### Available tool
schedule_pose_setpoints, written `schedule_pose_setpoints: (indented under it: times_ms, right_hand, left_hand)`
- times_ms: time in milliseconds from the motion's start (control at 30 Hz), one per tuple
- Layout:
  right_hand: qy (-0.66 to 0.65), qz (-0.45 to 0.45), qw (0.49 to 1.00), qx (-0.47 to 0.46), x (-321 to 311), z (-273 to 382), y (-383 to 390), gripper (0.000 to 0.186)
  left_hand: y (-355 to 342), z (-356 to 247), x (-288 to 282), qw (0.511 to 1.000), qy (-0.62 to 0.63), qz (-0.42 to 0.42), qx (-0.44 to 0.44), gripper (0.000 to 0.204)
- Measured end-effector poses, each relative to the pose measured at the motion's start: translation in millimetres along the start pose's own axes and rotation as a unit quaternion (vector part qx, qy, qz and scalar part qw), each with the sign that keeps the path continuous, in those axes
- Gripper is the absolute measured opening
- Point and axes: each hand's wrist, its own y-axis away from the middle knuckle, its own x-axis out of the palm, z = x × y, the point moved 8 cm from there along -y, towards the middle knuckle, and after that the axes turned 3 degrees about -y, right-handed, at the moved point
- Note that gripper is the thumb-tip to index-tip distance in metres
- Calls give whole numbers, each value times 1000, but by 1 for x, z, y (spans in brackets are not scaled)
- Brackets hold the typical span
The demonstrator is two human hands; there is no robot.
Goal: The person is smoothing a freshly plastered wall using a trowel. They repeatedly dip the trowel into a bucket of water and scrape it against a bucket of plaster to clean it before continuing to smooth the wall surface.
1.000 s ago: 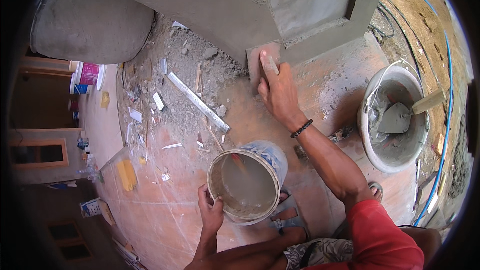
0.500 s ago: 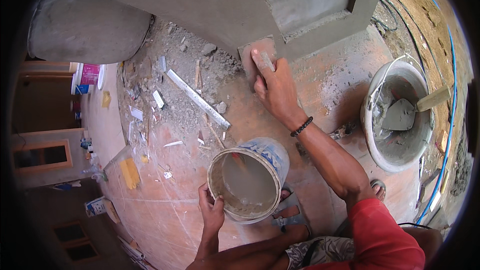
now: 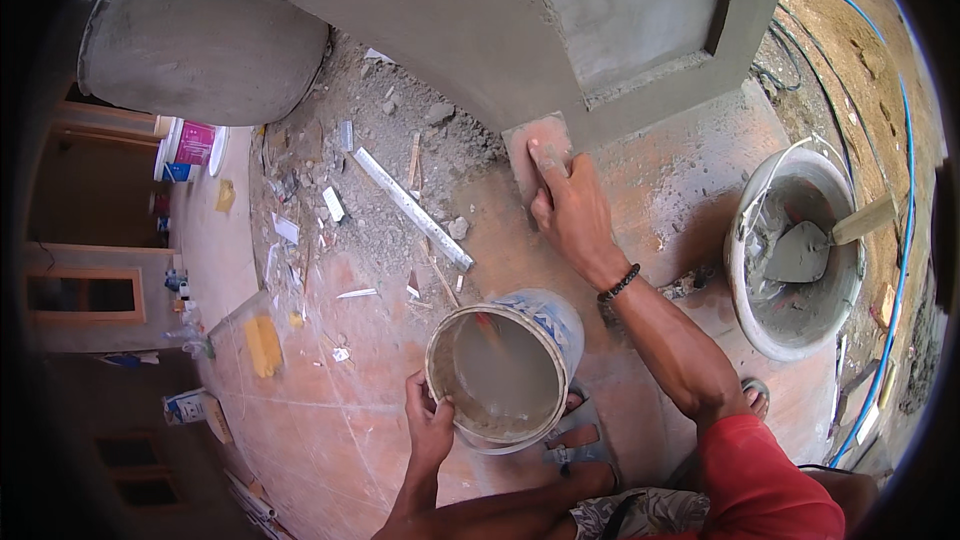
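Observation:
My right hand (image 3: pixel 578 215) grips a flat pinkish plastering float (image 3: pixel 538 152), fingers closed over its back. The float lies at the bottom edge of the grey plastered wall (image 3: pixel 470 30), close to its corner. Below and to the left, my left hand (image 3: pixel 430 420) is closed on the rim of a white and blue bucket (image 3: pixel 555 325), thumb on the inside. Murky grey water (image 3: pixel 505 370) stands in the bucket, and a thin red-ended stick or handle (image 3: pixel 487 322) dips into it.
At right, a round grey tub (image 3: pixel 850 285) holds wet mortar and a wooden-handled trowel (image 3: pixel 800 252). A blue hose (image 3: pixel 908 140) curves beyond it. Rubble and a long pale strip (image 3: pixel 410 205) lie left of the float. A large grey cylinder (image 3: pixel 200 40) stands far left.
The view has shifted a little, so most things sit slightly further right and lower. My right hand has drawn the float slightly down along the wall's bottom edge. My left hand keeps its hold.

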Motion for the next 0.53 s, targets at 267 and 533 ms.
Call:
schedule_pose_setpoints:
  times_ms: [267, 533]
  right_hand:
    - [-40, -170, 979, -104, -122, 127, -101, 72]
    - [-15, 23, 994, -104, -24, 51, -56, 75]
  left_hand:
    - [3, 0, 3, 999, 36, -7, 2, 51]
    - [-2, -2, 4, 1000, -6, -2, 18, 51]
